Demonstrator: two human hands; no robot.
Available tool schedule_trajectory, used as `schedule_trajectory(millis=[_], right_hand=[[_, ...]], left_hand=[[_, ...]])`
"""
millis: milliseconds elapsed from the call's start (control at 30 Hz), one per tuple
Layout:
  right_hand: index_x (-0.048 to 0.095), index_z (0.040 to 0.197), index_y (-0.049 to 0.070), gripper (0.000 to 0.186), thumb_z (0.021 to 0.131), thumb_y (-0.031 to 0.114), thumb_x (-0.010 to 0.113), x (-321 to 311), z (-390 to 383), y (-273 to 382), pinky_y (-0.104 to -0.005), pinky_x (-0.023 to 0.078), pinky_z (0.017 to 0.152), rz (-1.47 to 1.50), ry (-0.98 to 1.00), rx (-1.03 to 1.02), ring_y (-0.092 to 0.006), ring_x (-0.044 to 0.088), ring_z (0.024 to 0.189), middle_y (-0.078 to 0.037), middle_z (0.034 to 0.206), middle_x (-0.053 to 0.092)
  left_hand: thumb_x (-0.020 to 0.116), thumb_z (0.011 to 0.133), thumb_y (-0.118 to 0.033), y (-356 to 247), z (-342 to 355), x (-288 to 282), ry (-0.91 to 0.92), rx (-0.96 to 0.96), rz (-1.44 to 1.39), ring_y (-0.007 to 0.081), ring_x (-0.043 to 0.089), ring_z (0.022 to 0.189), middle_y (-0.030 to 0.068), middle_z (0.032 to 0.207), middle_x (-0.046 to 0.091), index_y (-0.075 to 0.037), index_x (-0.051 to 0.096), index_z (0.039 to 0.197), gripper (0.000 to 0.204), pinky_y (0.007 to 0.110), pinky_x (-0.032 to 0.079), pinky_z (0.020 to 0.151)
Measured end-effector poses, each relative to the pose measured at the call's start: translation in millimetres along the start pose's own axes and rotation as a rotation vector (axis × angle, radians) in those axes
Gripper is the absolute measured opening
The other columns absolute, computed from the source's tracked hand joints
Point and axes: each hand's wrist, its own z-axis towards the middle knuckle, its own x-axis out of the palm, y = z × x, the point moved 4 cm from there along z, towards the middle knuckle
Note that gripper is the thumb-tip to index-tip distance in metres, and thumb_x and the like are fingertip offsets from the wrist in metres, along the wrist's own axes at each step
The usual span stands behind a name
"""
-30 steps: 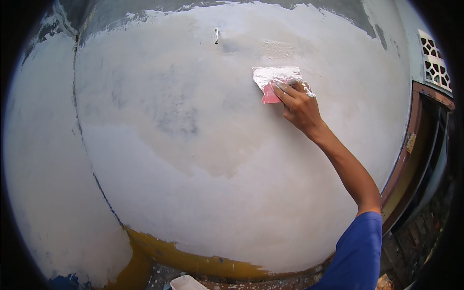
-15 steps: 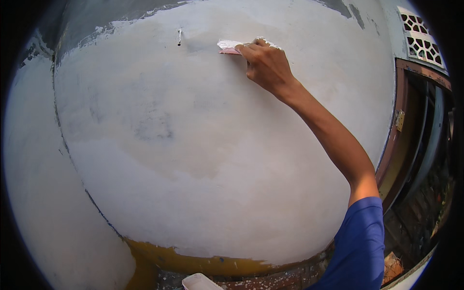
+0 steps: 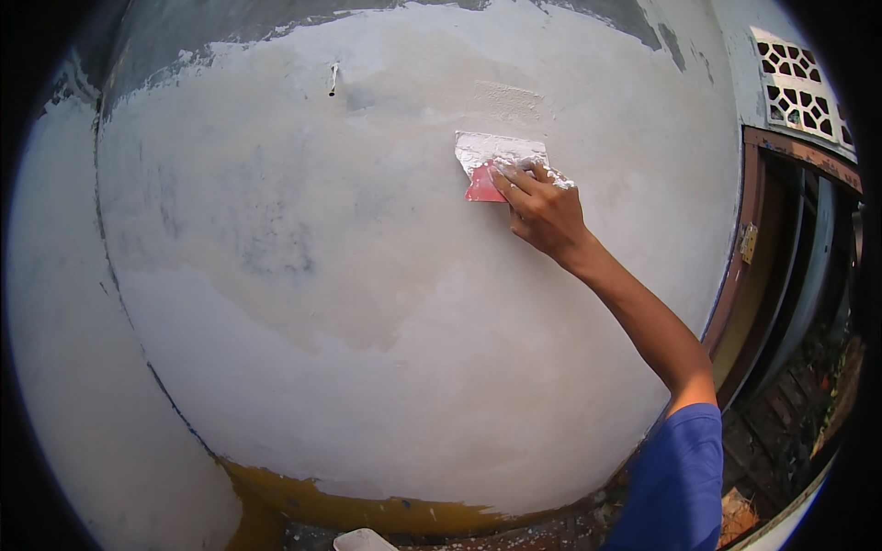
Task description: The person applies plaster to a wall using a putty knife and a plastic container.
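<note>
My right hand [image 3: 549, 213] is closed on a flat red putty spreader [image 3: 485, 184], holding it up in front of the wall. White putty covers the upper part of the spreader and clings to my fingers. The wall [image 3: 367, 404] has a pale skim coat with greyish, thinner patches. Just above the spreader lies a rough patch of fresh putty [image 3: 508, 99]. My left hand is out of view. At the lower edge the rounded end of a white container [image 3: 364, 540] shows; what holds it, if anything, is hidden.
A small hole [image 3: 333, 92] with a white streak above it marks the wall's upper left. Bare grey wall [image 3: 197, 32] runs along the top, and a mustard band [image 3: 367, 511] along the bottom. To the right are a wooden door frame [image 3: 735, 248] and a white vent block [image 3: 797, 87].
My right hand has moved down and to the right with the spreader, whose putty-covered face now shows. A rough putty patch has appeared above it. The white container sits slightly lower in view.
</note>
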Motion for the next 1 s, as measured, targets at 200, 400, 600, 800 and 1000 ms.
schedule_trajectory(millis=[200, 400, 600, 800, 1000], right_hand=[[0.073, 0.099, 0.011, 0.027, 0.077, 0.003, 0.061, -44.6, 52.6, -85.7, -0.0389, 0.052, 0.063, 0.092, -0.258, 0.322, -0.0276, 0.064, 0.075, -0.009, 0.078, 0.069], [0.071, 0.097, 0.004, 0.031, 0.069, 0.0, 0.058, -17.1, 69.1, -92.5, -0.0406, 0.054, 0.059, -0.128, -0.207, 0.3, -0.0292, 0.064, 0.072, -0.014, 0.074, 0.067], [0.063, 0.087, 0.0, 0.023, 0.065, -0.003, 0.06, 2.8, 54.5, 36.9, -0.0391, 0.053, 0.051, 0.212, -0.048, 0.07, -0.0278, 0.064, 0.076, -0.011, 0.07, 0.063], [0.071, 0.104, 0.007, 0.036, 0.071, -0.003, 0.063, -41.0, 38.9, -92.8, -0.0363, 0.051, 0.056, 0.054, -0.276, 0.255, -0.0253, 0.064, 0.076, -0.008, 0.078, 0.069], [0.068, 0.111, 0.01, 0.047, 0.065, -0.002, 0.065, 1.8, -26.2, -62.6, -0.034, 0.057, 0.057, -0.177, 0.031, 0.052, -0.0293, 0.069, 0.095, -0.004, 0.101, 0.071]], left_hand=[[0.048, 0.093, -0.059, 1.5, 0.8, 4.0, 0.002, -0.014, 0.009, 0.0389, 0.052, 0.122, 0.016, 0.135, 0.053, -0.013, 0.049, 0.138, 0.064, 0.06, 0.046, 0.096], [0.048, 0.093, -0.059, 4.2, 6.2, 6.9, 0.015, -0.023, 0.008, 0.039, 0.051, 0.122, 0.016, 0.135, 0.053, -0.013, 0.049, 0.138, 0.064, 0.06, 0.046, 0.097], [0.048, 0.093, -0.058, 1.6, 2.5, 5.0, 0.014, -0.007, -0.023, 0.039, 0.051, 0.123, 0.016, 0.136, 0.053, -0.013, 0.048, 0.138, 0.064, 0.06, 0.045, 0.097], [0.048, 0.093, -0.058, 5.6, 12.7, 9.8, 0.041, -0.041, -0.011, 0.0391, 0.051, 0.123, 0.0161, 0.136, 0.053, -0.013, 0.048, 0.138, 0.064, 0.06, 0.045, 0.097], [0.048, 0.093, -0.058, 1.9, 9.0, 7.9, 0.037, -0.026, -0.032, 0.0392, 0.05, 0.123, 0.0161, 0.136, 0.052, -0.013, 0.048, 0.139, 0.064, 0.06, 0.045, 0.098]])
